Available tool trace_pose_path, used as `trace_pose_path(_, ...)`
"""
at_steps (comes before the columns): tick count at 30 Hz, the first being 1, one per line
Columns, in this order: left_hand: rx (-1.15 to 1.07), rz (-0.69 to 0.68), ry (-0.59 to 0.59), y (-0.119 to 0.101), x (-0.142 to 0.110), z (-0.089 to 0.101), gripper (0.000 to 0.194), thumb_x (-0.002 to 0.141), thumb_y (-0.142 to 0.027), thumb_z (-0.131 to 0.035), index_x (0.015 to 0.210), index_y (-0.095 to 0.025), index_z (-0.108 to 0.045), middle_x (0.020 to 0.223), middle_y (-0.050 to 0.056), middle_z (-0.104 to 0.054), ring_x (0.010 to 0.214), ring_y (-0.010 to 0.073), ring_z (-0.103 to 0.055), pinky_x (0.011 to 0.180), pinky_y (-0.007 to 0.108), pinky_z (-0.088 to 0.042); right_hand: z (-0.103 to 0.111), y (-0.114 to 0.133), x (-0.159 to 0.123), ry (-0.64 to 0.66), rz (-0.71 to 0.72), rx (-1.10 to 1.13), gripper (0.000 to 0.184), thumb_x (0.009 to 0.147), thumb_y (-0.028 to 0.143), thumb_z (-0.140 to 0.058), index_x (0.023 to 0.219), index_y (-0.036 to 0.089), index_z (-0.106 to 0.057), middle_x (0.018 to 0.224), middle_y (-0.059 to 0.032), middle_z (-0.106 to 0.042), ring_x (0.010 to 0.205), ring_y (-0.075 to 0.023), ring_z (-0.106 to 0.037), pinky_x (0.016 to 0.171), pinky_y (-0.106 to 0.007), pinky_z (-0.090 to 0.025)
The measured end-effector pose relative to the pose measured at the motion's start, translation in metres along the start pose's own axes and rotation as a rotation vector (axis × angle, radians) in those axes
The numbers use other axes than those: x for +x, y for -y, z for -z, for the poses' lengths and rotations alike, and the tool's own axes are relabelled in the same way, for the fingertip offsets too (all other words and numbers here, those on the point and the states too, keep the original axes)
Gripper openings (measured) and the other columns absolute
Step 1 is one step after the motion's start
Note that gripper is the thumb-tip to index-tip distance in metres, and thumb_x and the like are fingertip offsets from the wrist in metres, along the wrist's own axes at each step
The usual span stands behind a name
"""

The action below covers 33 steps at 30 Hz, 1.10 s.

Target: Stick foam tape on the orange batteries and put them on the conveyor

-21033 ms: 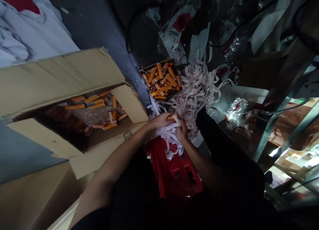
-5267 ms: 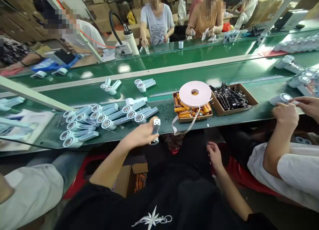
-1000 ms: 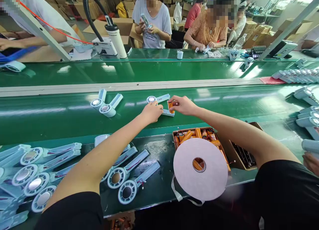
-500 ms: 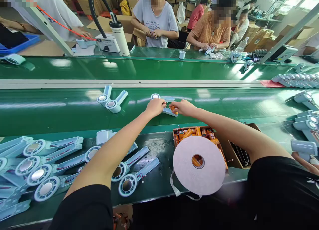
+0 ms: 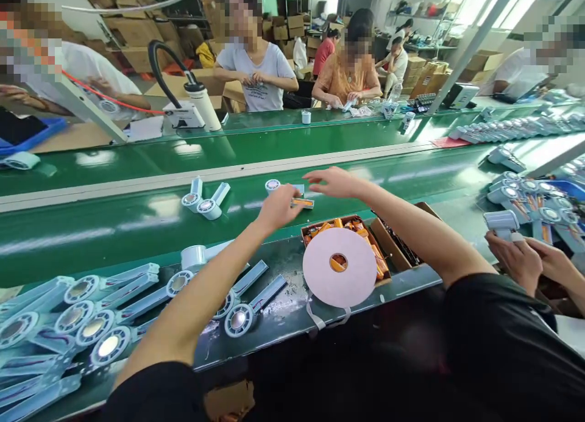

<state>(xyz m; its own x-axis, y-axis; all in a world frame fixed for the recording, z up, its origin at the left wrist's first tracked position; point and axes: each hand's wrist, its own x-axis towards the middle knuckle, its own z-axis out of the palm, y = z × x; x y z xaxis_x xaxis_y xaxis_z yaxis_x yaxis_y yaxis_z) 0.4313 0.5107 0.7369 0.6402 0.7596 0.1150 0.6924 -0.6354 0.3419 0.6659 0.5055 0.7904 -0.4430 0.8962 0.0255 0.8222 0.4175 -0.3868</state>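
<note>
My left hand [image 5: 278, 207] is curled over a light-blue handheld fan housing [image 5: 309, 206], covering its round head. An orange battery [image 5: 300, 202] lies in the open handle trough. Just to the right, my right hand [image 5: 336, 183] hovers above the belt with its fingers stretched out and nothing in them. A second fan housing [image 5: 273, 185] lies right behind, partly hidden by my left hand. Nearer to me, a big roll of white tape [image 5: 317, 275] rests on a carton of orange batteries [image 5: 387, 278].
Many fan housings [image 5: 109, 343] crowd the bench at left, and two more housings [image 5: 210, 208] lie on the green belt [image 5: 137, 239]. Beside the batteries stands a carton of black parts [image 5: 397, 251]. A co-worker's hands [image 5: 521, 263] hold a housing at right. Other people sit across.
The orange battery, pinched by my right hand before, now lies in the fan handle. My right hand has let go, opened and lifted slightly away. The view has turned a little right.
</note>
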Motion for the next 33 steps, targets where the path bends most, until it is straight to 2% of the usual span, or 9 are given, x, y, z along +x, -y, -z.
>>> trace_pose_path(2,-0.070,-0.466,0.139,-0.028,-0.048,0.001,0.052,0.089,-0.052,-0.073,0.131,-0.022,-0.067,0.136,0.012,-0.068,0.128,0.0302,-0.060,0.114,0.043,-0.044,0.016,0.004,-0.073,-0.280,-0.040,0.255,0.041,0.102,0.043,-0.059,0.135,0.021,-0.071,0.122,-0.0091,-0.079,0.109,-0.0223,-0.075,0.099,-0.037,-0.057)
trace_pose_path(4,-0.035,-0.677,0.176,-0.051,-0.092,-0.005,0.072,0.084,-0.050,-0.080,0.147,-0.023,-0.057,0.149,0.014,-0.061,0.140,0.0366,-0.052,0.124,0.055,-0.033,0.011,0.014,-0.148,-0.473,-0.088,0.414,0.035,0.099,0.047,-0.063,0.120,0.021,-0.076,0.114,-0.0081,-0.081,0.103,-0.0211,-0.076,0.095,-0.037,-0.059)
trace_pose_path(7,0.022,-0.670,0.066,-0.071,-0.134,-0.018,0.075,0.085,-0.032,-0.078,0.153,-0.020,-0.049,0.152,0.016,-0.058,0.146,0.0417,-0.044,0.124,0.065,-0.030,-0.030,0.043,-0.233,-0.640,-0.179,0.633,0.027,0.096,0.045,-0.069,0.109,0.022,-0.077,0.103,-0.0070,-0.081,0.086,-0.0181,-0.075,0.077,-0.031,-0.061)
trace_pose_path(10,-0.049,-0.575,-0.220,-0.078,-0.155,-0.023,0.076,0.085,-0.028,-0.079,0.152,-0.021,-0.045,0.140,0.017,-0.063,0.148,0.0430,-0.040,0.121,0.067,-0.036,-0.088,0.086,-0.268,-0.528,-0.288,0.937,0.045,0.092,0.046,-0.075,0.131,0.026,-0.069,0.100,-0.0057,-0.080,0.067,-0.0156,-0.072,0.052,-0.024,-0.052)
trace_pose_path(13,-0.054,-0.464,-0.461,-0.078,-0.171,-0.023,0.080,0.085,-0.014,-0.076,0.155,-0.027,-0.040,0.136,0.014,-0.063,0.152,0.0405,-0.037,0.124,0.072,-0.032,-0.136,0.132,-0.265,-0.176,-0.266,1.101,0.064,0.081,0.048,-0.085,0.138,0.027,-0.067,0.102,-0.0047,-0.080,0.067,-0.0182,-0.074,0.053,-0.025,-0.053)
trace_pose_path(18,-0.236,-0.137,-0.585,-0.057,-0.199,-0.029,0.080,0.087,-0.020,-0.075,0.157,-0.036,-0.038,0.148,0.012,-0.052,0.149,0.0365,-0.044,0.106,0.056,-0.059,-0.153,0.156,-0.246,0.248,0.044,0.678,0.021,0.096,0.041,-0.070,0.094,0.024,-0.082,0.070,-0.0005,-0.075,0.061,-0.0160,-0.069,0.063,-0.025,-0.052)
trace_pose_path(23,-0.234,0.021,-0.564,-0.047,-0.214,-0.036,0.080,0.087,-0.023,-0.074,0.158,-0.033,-0.040,0.153,0.013,-0.048,0.150,0.0349,-0.043,0.104,0.048,-0.061,-0.093,0.086,-0.209,-0.268,-0.030,0.191,0.038,0.100,0.034,-0.064,0.136,0.022,-0.072,0.128,-0.0104,-0.077,0.116,-0.0242,-0.070,0.103,-0.035,-0.051)
trace_pose_path(26,-0.080,-0.107,-0.590,-0.059,-0.212,-0.037,0.075,0.088,-0.018,-0.071,0.157,-0.031,-0.043,0.144,0.013,-0.056,0.150,0.0370,-0.041,0.120,0.059,-0.045,-0.069,0.048,-0.178,-0.291,-0.103,0.020,0.038,0.095,0.022,-0.067,0.132,0.017,-0.074,0.133,-0.0159,-0.074,0.130,-0.0291,-0.063,0.116,-0.042,-0.044)
trace_pose_path(33,0.118,-0.167,-0.580,-0.068,-0.222,-0.037,0.079,0.085,-0.009,-0.069,0.157,-0.026,-0.043,0.137,0.014,-0.061,0.147,0.0418,-0.037,0.120,0.064,-0.038,-0.086,0.070,-0.180,-0.680,-0.134,1.087,0.046,0.083,0.048,-0.081,0.120,0.022,-0.072,0.112,-0.0054,-0.080,0.099,-0.0208,-0.075,0.092,-0.035,-0.061)
